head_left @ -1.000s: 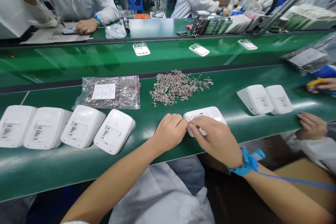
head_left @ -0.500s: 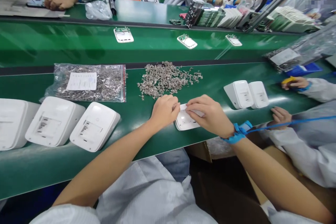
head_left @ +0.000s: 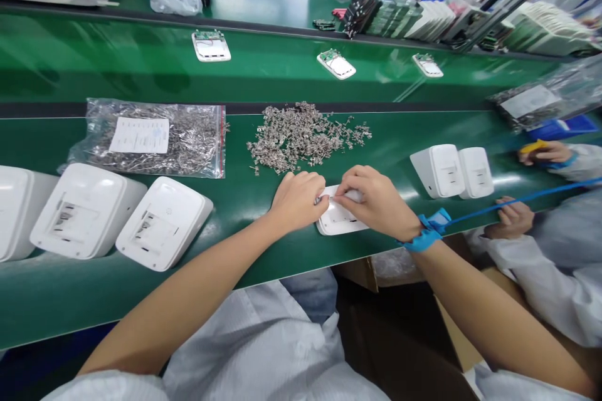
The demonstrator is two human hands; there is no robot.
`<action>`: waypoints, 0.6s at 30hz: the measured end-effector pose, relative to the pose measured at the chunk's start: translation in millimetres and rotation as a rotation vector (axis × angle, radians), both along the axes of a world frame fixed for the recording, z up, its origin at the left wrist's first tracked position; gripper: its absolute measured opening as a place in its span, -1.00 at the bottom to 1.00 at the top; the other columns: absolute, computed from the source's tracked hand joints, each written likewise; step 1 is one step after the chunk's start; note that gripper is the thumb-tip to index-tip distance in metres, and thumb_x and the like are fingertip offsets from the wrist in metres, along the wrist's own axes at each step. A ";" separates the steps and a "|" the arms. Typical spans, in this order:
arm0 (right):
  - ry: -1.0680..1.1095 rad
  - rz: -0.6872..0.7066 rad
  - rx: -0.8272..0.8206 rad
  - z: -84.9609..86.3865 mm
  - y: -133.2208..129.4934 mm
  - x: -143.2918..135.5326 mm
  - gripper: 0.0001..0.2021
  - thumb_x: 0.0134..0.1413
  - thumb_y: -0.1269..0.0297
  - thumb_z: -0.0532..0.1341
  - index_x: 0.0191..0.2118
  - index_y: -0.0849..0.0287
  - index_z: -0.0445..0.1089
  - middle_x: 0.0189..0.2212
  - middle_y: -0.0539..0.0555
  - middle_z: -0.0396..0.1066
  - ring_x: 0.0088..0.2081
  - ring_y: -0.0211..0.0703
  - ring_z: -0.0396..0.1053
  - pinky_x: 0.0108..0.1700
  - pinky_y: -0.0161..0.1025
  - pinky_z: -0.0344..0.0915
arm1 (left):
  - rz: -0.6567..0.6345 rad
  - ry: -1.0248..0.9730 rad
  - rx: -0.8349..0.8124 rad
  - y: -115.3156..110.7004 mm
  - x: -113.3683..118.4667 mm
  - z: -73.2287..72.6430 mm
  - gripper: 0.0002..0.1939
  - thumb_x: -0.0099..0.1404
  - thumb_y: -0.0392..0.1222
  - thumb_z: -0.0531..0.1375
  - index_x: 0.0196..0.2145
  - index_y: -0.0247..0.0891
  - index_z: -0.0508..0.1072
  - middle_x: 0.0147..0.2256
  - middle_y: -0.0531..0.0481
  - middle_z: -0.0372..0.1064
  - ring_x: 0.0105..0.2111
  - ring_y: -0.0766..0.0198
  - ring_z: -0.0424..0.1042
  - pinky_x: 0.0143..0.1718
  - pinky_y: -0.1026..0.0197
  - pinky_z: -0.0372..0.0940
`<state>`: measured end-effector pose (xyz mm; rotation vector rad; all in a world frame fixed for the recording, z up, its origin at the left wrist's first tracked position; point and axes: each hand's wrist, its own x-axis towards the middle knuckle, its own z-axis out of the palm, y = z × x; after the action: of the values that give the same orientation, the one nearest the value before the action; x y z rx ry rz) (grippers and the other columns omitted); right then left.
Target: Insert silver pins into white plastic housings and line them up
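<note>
A white plastic housing [head_left: 337, 224] lies on the green bench in front of me, partly covered by both hands. At its left edge, my left hand [head_left: 300, 200] is closed, with thumb and fingertips together; what they hold is hidden. My right hand [head_left: 379, 203], with a blue wrist strap [head_left: 427, 230], pinches over the housing's upper face, and anything in that pinch is too small to make out. Just beyond the hands spreads a heap of small metal clips [head_left: 301, 138].
A clear bag of metal parts [head_left: 188, 138] lies left of the heap. Several white housings [head_left: 162, 222] stand at the left, two more [head_left: 444, 172] at the right. Beyond, white covers with circuit boards [head_left: 211, 47] lie on a green strip. A co-worker's hand [head_left: 510, 218] rests at the right.
My right hand's fingers have drawn together and come closer to my left thumb over the housing. The view has shifted slightly; the covers on the green strip sit a little differently.
</note>
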<state>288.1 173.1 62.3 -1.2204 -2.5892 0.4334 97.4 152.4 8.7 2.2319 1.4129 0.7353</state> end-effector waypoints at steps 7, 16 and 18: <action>-0.218 -0.043 -0.065 5.0 20.4 -5.3 -0.82 0.05 0.26 0.38 -0.42 0.14 0.37 -0.40 0.02 0.39 -0.37 -0.15 0.32 -0.39 -0.24 0.09 | 0.023 -0.024 -0.063 2.1 2.1 4.6 -0.72 0.28 -0.17 0.18 -0.50 -0.20 0.15 -0.45 0.08 0.31 -0.35 0.23 0.31 -0.34 0.11 -0.04; 0.010 0.243 0.218 -6.0 -12.4 34.6 -0.80 0.29 0.32 0.21 -0.04 0.12 0.52 -0.03 0.22 0.42 -0.06 0.02 0.33 -0.03 0.01 0.29 | 0.045 -0.013 -0.074 2.7 5.8 5.7 -0.73 0.25 -0.17 0.20 -0.50 -0.21 0.17 -0.46 0.09 0.32 -0.34 0.22 0.33 -0.32 0.12 -0.03; 0.024 0.241 0.239 -11.6 -14.5 38.6 -0.77 0.28 0.35 0.21 -0.01 0.09 0.52 -0.01 0.21 0.41 -0.03 0.04 0.32 -0.02 0.04 0.28 | 0.053 -0.010 -0.100 3.2 6.2 7.3 -0.73 0.25 -0.17 0.19 -0.50 -0.22 0.16 -0.46 0.09 0.32 -0.34 0.22 0.33 -0.32 0.13 -0.04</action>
<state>326.7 158.6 50.7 -0.8249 -2.6834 0.1735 103.6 155.5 16.1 2.1199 1.4755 0.6765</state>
